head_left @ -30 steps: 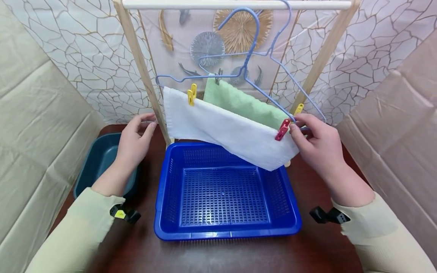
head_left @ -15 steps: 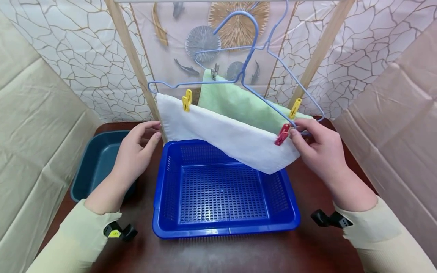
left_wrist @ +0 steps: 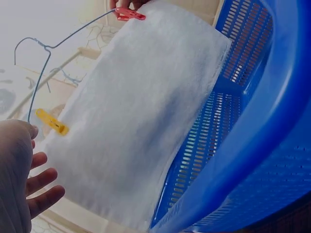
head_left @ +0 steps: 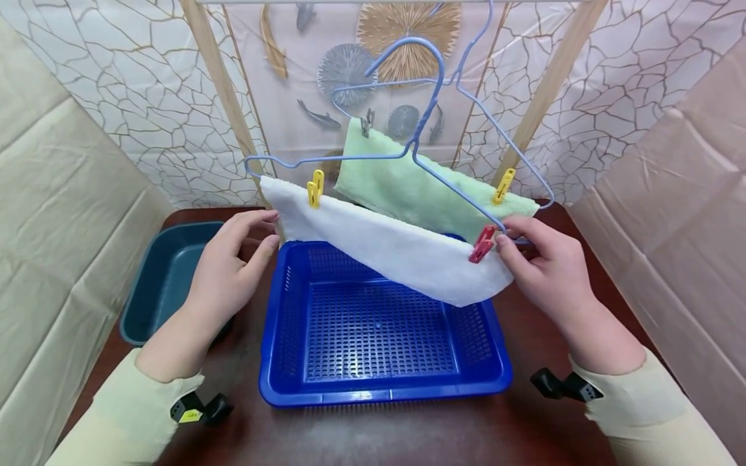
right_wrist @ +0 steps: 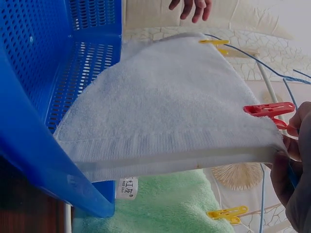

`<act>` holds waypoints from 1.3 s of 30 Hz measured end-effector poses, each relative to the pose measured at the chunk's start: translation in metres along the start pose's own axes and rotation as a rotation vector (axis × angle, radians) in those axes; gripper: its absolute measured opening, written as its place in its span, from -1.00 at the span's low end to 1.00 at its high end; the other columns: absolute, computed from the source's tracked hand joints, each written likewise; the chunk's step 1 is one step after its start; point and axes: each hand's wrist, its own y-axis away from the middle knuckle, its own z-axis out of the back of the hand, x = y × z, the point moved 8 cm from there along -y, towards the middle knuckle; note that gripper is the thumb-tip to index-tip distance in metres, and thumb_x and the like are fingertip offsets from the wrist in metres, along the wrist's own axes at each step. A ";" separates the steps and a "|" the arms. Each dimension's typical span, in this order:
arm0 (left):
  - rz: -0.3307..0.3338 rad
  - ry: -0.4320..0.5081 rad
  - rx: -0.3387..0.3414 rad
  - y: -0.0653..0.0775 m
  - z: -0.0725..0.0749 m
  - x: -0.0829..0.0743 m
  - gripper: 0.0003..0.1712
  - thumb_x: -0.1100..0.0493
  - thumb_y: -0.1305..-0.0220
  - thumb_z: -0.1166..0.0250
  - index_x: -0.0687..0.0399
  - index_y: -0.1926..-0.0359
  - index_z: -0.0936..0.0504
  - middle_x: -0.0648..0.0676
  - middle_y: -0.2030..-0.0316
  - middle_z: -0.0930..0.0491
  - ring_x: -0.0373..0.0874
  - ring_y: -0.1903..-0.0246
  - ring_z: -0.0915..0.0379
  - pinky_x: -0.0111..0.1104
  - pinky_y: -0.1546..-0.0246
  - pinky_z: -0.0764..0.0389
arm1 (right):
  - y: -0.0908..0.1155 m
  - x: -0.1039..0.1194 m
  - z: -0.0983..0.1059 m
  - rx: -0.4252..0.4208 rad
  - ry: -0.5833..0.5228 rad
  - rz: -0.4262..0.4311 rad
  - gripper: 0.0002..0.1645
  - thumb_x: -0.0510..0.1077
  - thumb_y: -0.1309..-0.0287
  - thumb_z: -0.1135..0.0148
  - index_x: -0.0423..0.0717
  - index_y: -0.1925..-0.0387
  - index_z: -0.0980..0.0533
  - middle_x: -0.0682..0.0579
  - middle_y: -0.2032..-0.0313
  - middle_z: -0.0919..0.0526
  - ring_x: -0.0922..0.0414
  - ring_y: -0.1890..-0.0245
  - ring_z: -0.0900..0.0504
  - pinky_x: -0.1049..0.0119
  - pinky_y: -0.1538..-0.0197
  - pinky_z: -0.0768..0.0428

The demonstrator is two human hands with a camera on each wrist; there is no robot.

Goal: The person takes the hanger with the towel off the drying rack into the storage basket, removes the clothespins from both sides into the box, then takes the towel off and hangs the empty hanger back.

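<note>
White towel [head_left: 379,239]: hangs from the front hanger, its top edge slanting down toward our right, above the far part of the blue basket.
Front hanger [head_left: 430,111]: blue, its lower bar hidden by the white towel.
Yellow clip [head_left: 315,189]: bites the towel's top edge near the left end.
Red clip [head_left: 482,244]: bites the same edge near the right end.
Right hand [head_left: 544,262]: we pinch the front hanger's right end, just beside the red clip.
Left hand [head_left: 224,268]: fingers apart, holding nothing, near the towel's left end; whether it touches the hanger, we cannot tell.
Blue basket [head_left: 384,393]: below the towel, on the table [head_left: 379,433].
Green towel [head_left: 396,171]: behind the white one, clipped to a second hanger [head_left: 495,123].
Teal basin [head_left: 169,272]: beyond our left forearm.
</note>
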 end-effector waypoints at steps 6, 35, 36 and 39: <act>-0.029 -0.029 -0.013 0.003 0.001 -0.013 -0.57 -0.01 -0.29 -0.14 -0.20 -0.18 -0.43 -0.07 -0.02 -0.48 -0.23 0.14 -0.48 -0.26 0.24 -0.60 | 0.003 -0.001 -0.003 0.026 0.008 0.042 -0.82 -0.32 0.03 -0.28 -0.15 0.30 -0.59 0.07 0.48 -0.61 0.50 0.49 -0.44 0.67 0.41 -0.42; 0.011 -0.049 0.070 0.003 -0.019 -0.025 -0.48 -0.09 -0.29 -0.11 -0.38 -0.27 -0.32 -0.04 0.19 -0.58 -0.25 0.46 -0.49 -0.34 0.45 -0.54 | 0.011 0.007 -0.010 0.084 -0.013 0.153 -0.77 -0.30 0.13 -0.32 -0.12 0.31 -0.62 0.09 0.47 -0.63 0.44 0.51 -0.45 0.62 0.41 -0.44; 0.011 -0.048 0.072 0.003 -0.020 -0.025 -0.48 -0.09 -0.29 -0.11 -0.38 -0.27 -0.32 -0.05 0.19 -0.58 -0.26 0.46 -0.50 -0.35 0.45 -0.54 | 0.011 0.007 -0.010 0.087 -0.015 0.156 -0.78 -0.29 0.11 -0.31 -0.11 0.31 -0.61 0.09 0.47 -0.63 0.44 0.51 -0.45 0.62 0.42 -0.44; 0.008 -0.044 0.071 0.003 -0.021 -0.024 -0.48 -0.09 -0.29 -0.11 -0.36 -0.27 -0.33 -0.06 0.18 -0.58 -0.27 0.48 -0.49 -0.35 0.47 -0.54 | 0.010 0.008 -0.010 0.085 -0.019 0.174 -0.81 -0.26 0.08 -0.28 -0.12 0.31 -0.61 0.09 0.47 -0.63 0.44 0.52 -0.44 0.61 0.42 -0.44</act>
